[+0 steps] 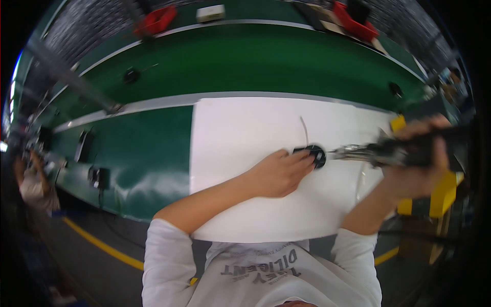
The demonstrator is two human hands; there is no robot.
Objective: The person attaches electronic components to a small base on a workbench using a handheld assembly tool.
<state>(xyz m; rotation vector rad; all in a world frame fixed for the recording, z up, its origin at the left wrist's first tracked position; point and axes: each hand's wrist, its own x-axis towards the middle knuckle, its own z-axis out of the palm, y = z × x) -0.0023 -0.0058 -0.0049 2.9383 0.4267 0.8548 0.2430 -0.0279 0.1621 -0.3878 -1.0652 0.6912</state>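
Observation:
My left hand [281, 174] has its fingers closed on a small round black part [319, 156] that rests on a white board [240, 133]. A thin pale wire [304, 129] runs away from the part toward the far side. My right hand [417, 180] is wrapped around what looks like a powered screwdriver [378, 153], its body dark and its front end metal. The tool lies nearly level, with its thin tip pointing left, very close to the black part. Blur hides whether the tip touches it.
Beyond the board runs a green belt [230, 61] with small black parts on it. Red bins [156, 21] and a white box [210, 13] sit farther back. Small black devices [96, 177] stand on the green mat at left, near another person [38, 187]. Yellow-black blocks [444, 195] stand at right.

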